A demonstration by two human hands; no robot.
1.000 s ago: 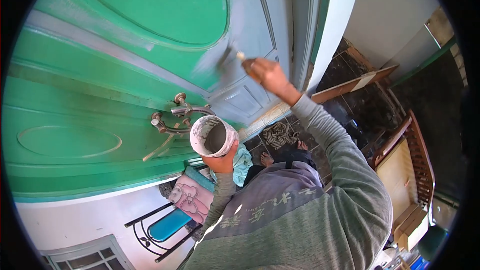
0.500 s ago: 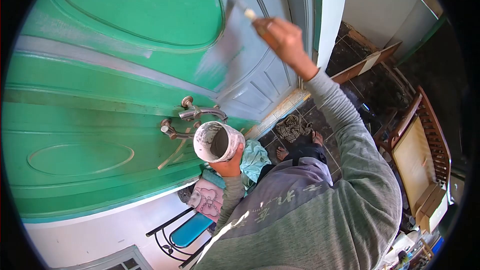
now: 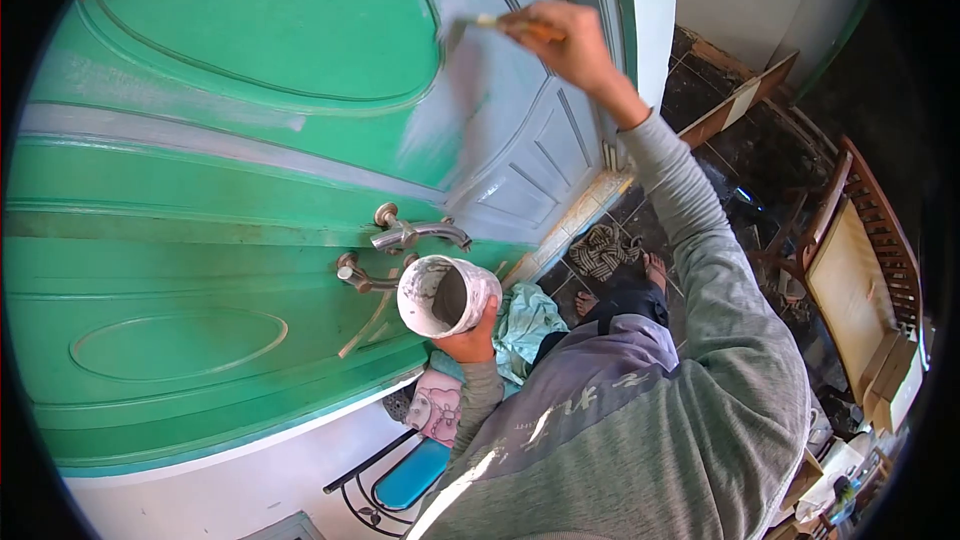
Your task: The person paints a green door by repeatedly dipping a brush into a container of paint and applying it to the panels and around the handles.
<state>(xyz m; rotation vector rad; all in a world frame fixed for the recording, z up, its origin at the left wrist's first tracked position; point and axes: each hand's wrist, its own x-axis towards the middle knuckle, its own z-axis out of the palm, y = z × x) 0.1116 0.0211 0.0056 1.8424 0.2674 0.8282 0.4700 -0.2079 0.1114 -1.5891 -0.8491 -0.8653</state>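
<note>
A paintbrush (image 3: 488,20) is gripped in my right hand (image 3: 572,43), its bristles against the grey-painted band beside the oval panel of a green door (image 3: 250,10). Fresh grey covers the panelled part (image 3: 525,175) nearest the frame, with streaky edges over the green. Lower down, my left hand (image 3: 472,342) is wrapped around a white, paint-smeared tub (image 3: 480,292). Grey paint (image 3: 450,298) shows inside the tilted tub. Just above it, metal door handles (image 3: 425,230) stick out from the door.
A pale green cloth (image 3: 525,320) hangs beside the tub. Below are a pink cushion-like item (image 3: 435,405) and a blue-seated metal chair (image 3: 412,472). A patterned rag (image 3: 603,252) lies on dark tiles near my feet. Wooden furniture (image 3: 850,290) stands at right.
My right hand has turned the brush flatter, and its bristles have moved slightly down and left. The tub remains in my left hand. The whole view has shifted a little.
</note>
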